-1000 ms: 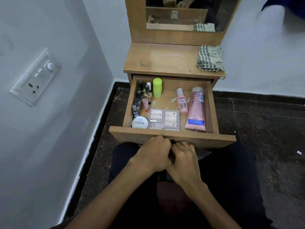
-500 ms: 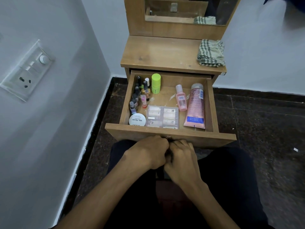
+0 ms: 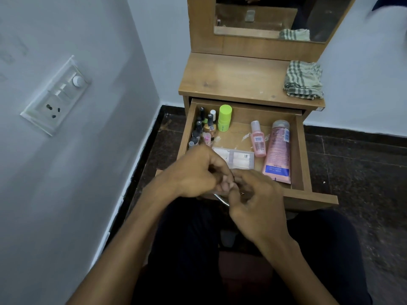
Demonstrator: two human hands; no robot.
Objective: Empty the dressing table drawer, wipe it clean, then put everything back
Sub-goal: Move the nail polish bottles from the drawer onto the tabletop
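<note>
Two hands are seen together at the near edge of the open drawer (image 3: 300, 155) of the dressing table (image 3: 233, 80). The left hand (image 3: 196, 172) and the right hand (image 3: 257, 201) are held over the drawer front, fingers loosely curled and touching one another. Nothing is seen to be grasped by either hand; a curved metal handle (image 3: 221, 200) is visible just below the fingers, apart from them. The picture is blurred at the fingertips, so finer contact cannot be judged.

The drawer is pulled out and is still filled. A cluster of nail polish bottles (image 3: 202, 128) is stood along the left wall. A lime-green cylindrical container (image 3: 224, 117) is stood upright just to their right, near the far wall. A small pink bottle (image 3: 257, 139) is laid flat right of centre, and a large pink tube (image 3: 278, 150) is laid beside it along the right wall, cap towards the far side. A clear plastic case of pale items (image 3: 237, 158) is laid near the middle, partly hidden by the left hand.

A folded checked cloth (image 3: 302, 80) is placed on the far right of the table top. A mirror (image 3: 275, 18) is fixed above. A switch and socket plate (image 3: 57, 95) is mounted on the left wall.
</note>
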